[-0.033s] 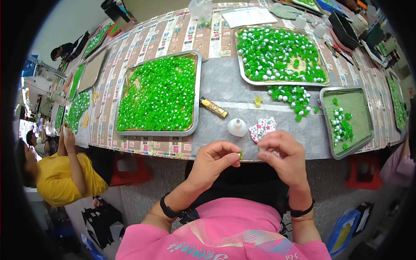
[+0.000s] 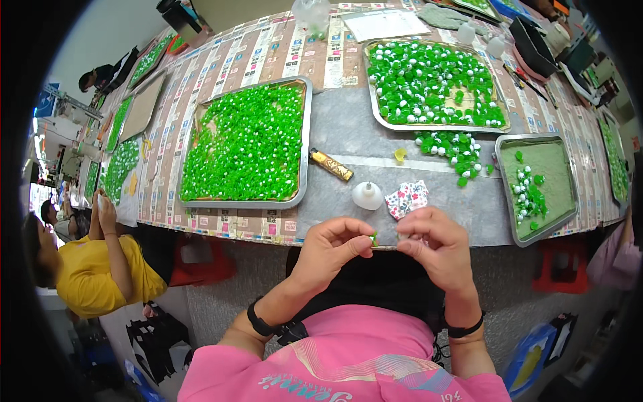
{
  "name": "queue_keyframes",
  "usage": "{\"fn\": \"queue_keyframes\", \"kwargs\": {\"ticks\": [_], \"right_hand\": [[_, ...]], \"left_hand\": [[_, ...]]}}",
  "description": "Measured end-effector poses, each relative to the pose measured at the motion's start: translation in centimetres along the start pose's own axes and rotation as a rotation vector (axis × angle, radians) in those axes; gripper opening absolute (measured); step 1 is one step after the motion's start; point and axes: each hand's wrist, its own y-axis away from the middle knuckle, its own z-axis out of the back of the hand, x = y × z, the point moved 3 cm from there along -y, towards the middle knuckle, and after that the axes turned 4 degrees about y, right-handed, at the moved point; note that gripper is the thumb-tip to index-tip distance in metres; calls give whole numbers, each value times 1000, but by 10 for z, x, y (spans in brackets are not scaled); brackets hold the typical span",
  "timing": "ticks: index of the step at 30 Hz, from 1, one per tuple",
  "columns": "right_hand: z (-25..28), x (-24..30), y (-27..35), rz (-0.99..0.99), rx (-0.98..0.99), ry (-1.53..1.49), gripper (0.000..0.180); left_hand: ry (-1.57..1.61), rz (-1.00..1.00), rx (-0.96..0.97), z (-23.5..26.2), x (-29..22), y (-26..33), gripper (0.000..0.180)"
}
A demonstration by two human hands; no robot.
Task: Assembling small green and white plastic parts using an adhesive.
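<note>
Evidently, the step in hand is fine fingertip work on one piece; the left hand [image 2: 328, 249], nearer the wearer than the white bottle [image 2: 368, 197] and a little to its left, pinches a small green piece [image 2: 374, 238] between thumb and forefinger, so that the piece sits just on the near side of the bottle; the right hand [image 2: 437, 246], nearer the wearer and to the right of the bottle, has its thumb and fingers drawn close together, with perhaps something pale at the tips; whether it truly grips anything I cannot tell; the two sets of fingertips face each other and stand apart.

Just right of the bottle lies a floral cloth [image 2: 406, 199]; beyond the bottle and to its left, a gold tube [image 2: 332, 165]; farther left of it, a large tray [image 2: 307, 134] heaped with green and white bits; beyond it to the right, a loose pile [image 2: 450, 151] of green and white pieces; well to its right, a smaller tray [image 2: 557, 167] with a few more.

As I judge it, the next move calls for a light, steady pinch on the left and careful alignment of the right fingertips with that tiny piece.
</note>
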Motion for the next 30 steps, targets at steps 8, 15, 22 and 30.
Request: {"fn": "queue_keyframes", "kwargs": {"ticks": [8, 15, 22, 30], "right_hand": [[-18, -4, 16, -159, -35, -334, 21], [-18, -1, 16, -150, -74, -265, 18], [-18, -4, 18, -144, -80, -279, 17], [-14, -7, 20, -70, -70, -114, 18]], "left_hand": [[3, 16, 23, -7, -1, 1, 17], [-7, 17, 42, -8, 1, 0, 17], [-44, 7, 50, -9, 1, 0, 15], [-141, -103, 54, -10, 3, 0, 9]]}}
